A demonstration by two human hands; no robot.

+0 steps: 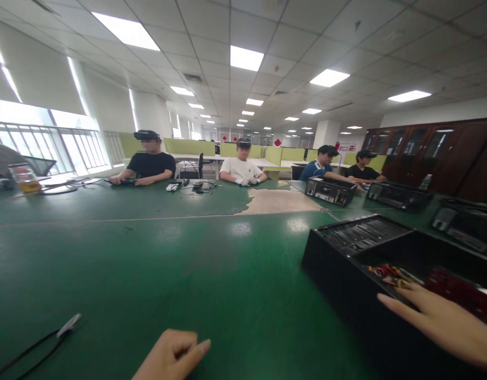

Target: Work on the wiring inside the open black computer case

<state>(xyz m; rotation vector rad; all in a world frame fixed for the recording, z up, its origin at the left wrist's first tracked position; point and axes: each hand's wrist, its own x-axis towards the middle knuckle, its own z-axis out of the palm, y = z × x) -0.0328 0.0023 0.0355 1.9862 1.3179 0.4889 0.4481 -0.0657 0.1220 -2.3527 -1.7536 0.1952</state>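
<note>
The black computer case (346, 264) is lying open-side-up on the green table (148, 264), at the lower right of the view. No brand or label on it is showing legibly. Its shell is looking matte black, with a slotted metal panel at the far end of the case and a bundle of red and yellow wires (390, 274) sitting inside, just beyond the near wall.

The right hand (441, 322) is resting flat on the case's near top edge, fingers extended and spread, gripping nothing, fingertips lying just beside the wires. The left hand (172, 356) is resting on the table well left of the case, fingers loosely curled, holding nothing.

A black cable with a pale connector (67, 325) is lying on the table farther left of the case. Beyond the case, a worn patch (281, 201) is showing bare in the table's green surface. Further black cases (330, 191) are standing behind the case along the right side, where other people are sitting at work. A red sign on a far pillar is bearing writing too small to read.
</note>
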